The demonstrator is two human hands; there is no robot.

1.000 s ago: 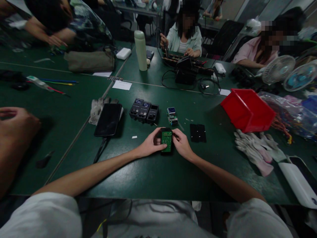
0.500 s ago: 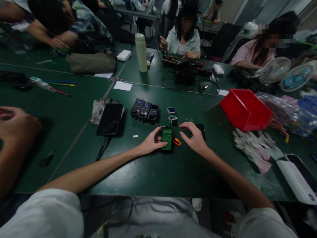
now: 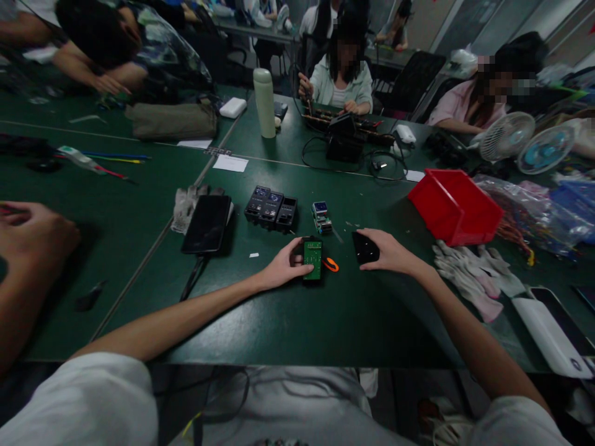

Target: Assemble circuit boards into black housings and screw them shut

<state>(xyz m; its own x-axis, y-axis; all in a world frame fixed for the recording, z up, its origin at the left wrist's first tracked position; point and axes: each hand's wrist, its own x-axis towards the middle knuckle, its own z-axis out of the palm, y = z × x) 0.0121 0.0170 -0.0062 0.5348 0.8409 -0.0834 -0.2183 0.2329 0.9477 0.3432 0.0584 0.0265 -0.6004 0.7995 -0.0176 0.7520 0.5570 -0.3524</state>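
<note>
My left hand (image 3: 289,265) is closed around a black case with a green circuit board (image 3: 313,259) in it, the thumb lying on the board. To the right, my right hand (image 3: 387,250) grips a flat black plastic cover (image 3: 365,248) by its edges, fingers on the far side and thumb on the near side. Between the hands an orange loop-shaped item (image 3: 331,264) lies on the table. Just beyond is a small module (image 3: 321,217) with a display and a bare board. Left of that stand several black modules (image 3: 271,208) joined side by side.
A black phone-like device (image 3: 207,224) with a cable rests on grey gloves at left. At right are a red bin (image 3: 455,204), work gloves (image 3: 474,269) and a white power bank (image 3: 548,337). Another person's hand (image 3: 37,238) is at far left. A green bottle (image 3: 264,102) stands farther back.
My right hand has moved right and taken hold of the black cover, which lay on the table behind it. My left hand keeps the case with the board in place.
</note>
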